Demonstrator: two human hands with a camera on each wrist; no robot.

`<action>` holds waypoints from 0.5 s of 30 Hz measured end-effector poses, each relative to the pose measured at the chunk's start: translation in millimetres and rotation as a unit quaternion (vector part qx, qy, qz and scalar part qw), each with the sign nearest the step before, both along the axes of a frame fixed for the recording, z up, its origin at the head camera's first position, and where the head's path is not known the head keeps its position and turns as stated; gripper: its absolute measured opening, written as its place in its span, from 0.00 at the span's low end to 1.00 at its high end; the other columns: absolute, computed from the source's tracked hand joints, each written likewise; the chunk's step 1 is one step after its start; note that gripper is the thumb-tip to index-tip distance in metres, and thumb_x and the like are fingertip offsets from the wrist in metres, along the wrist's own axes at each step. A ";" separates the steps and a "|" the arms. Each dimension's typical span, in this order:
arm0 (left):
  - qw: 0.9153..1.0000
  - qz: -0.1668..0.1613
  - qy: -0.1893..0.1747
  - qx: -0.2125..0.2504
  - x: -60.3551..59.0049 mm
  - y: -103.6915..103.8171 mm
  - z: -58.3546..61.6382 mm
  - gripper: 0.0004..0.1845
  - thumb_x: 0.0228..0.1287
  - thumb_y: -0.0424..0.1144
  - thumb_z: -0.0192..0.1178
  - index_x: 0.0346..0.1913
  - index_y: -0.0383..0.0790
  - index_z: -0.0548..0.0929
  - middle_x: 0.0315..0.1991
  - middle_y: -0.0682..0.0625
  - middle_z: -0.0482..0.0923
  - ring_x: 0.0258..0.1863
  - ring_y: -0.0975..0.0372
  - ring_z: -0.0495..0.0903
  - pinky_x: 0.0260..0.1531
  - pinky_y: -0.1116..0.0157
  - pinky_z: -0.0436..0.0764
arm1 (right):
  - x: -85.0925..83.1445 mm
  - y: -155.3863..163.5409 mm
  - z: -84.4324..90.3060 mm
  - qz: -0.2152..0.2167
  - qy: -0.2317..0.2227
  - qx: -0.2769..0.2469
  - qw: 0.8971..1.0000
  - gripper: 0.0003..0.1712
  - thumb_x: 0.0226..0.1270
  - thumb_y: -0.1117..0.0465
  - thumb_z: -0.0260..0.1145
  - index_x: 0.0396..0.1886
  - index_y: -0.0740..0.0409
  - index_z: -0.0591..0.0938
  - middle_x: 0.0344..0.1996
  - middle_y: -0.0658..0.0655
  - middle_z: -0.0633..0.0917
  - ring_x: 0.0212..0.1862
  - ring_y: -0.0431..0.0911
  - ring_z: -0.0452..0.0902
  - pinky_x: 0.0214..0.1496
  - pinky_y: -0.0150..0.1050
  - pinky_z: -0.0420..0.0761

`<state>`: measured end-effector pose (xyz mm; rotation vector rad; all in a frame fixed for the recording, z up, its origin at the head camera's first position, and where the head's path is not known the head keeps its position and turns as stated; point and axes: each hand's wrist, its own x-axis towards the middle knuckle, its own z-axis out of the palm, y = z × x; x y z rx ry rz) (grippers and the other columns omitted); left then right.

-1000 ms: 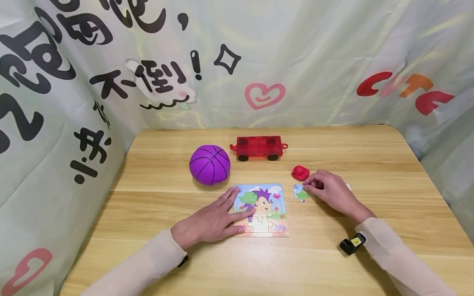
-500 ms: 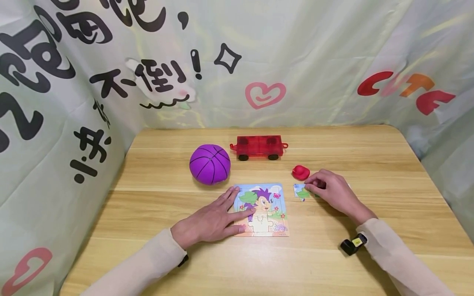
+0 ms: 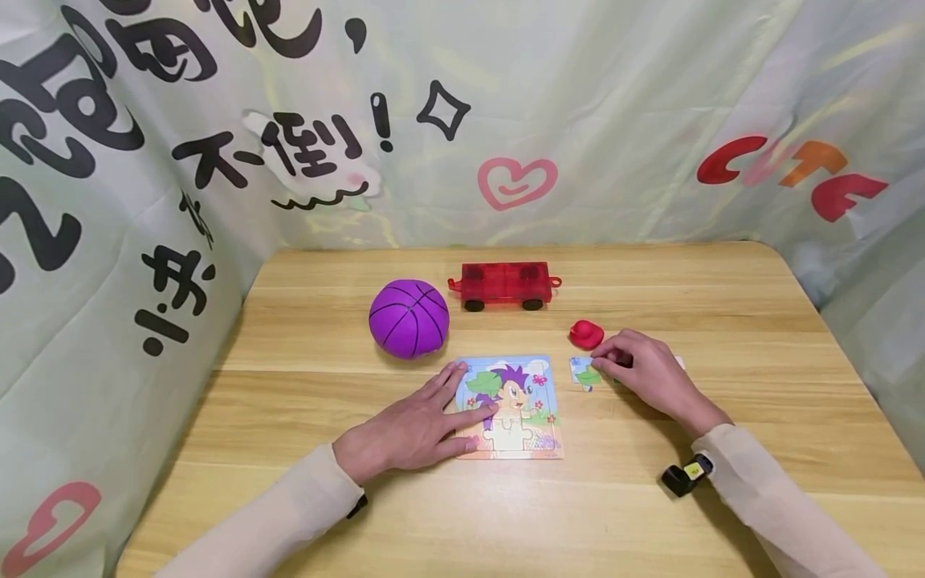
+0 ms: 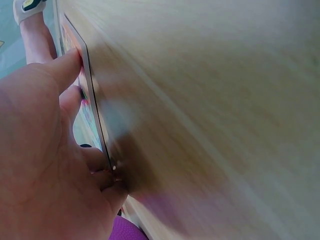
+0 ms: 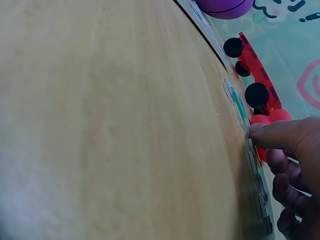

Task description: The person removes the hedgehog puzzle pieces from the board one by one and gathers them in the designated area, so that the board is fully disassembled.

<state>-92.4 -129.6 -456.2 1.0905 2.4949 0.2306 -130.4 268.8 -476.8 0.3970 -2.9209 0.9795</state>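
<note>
A loose puzzle piece [image 3: 584,373] lies flat on the wooden table [image 3: 650,498], just right of the puzzle board [image 3: 511,408]. The right hand [image 3: 643,373] curls its fingers [image 5: 272,136] down onto this piece, pinching its right edge against the tabletop; more pieces lie hidden under the palm. The left hand [image 3: 412,427] rests on the board's left part, fingers straight and slightly spread, pressing it flat. A small red duck [image 3: 586,334] sits just behind the loose piece, right of the board. A purple ball [image 3: 409,318] stands beyond the board's left corner, and a red toy wagon [image 3: 504,285] farther behind the board.
</note>
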 end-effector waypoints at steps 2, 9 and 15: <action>1.000 0.000 0.000 0.000 -0.2 0.0 0.1 0.32 0.86 0.65 0.47 0.86 0.72 0.59 0.91 0.36 0.34 0.91 0.43 0.35 0.87 0.46 0.57 | 0.2 -0.1 -0.1 -0.001 0.002 0.000 1.000 0.05 0.74 0.58 0.78 0.43 0.53 0.92 0.33 0.48 0.82 0.35 0.41 0.73 0.37 0.33 0.72; 1.000 -0.002 0.004 -0.001 -0.1 0.3 0.3 0.32 0.86 0.65 0.45 0.86 0.71 0.60 0.91 0.35 0.34 0.91 0.43 0.34 0.87 0.46 0.57 | 1.8 0.4 0.8 -0.003 0.016 -0.002 1.000 0.05 0.73 0.58 0.78 0.43 0.53 0.93 0.33 0.48 0.82 0.35 0.41 0.73 0.37 0.33 0.71; 1.000 -0.002 0.007 -0.002 1.3 0.4 1.6 0.31 0.86 0.65 0.45 0.86 0.71 0.60 0.90 0.34 0.34 0.91 0.43 0.34 0.87 0.45 0.57 | 8.9 -1.3 3.7 -0.005 0.019 -0.010 1.000 0.04 0.73 0.59 0.78 0.44 0.53 0.93 0.33 0.48 0.82 0.35 0.42 0.72 0.36 0.32 0.72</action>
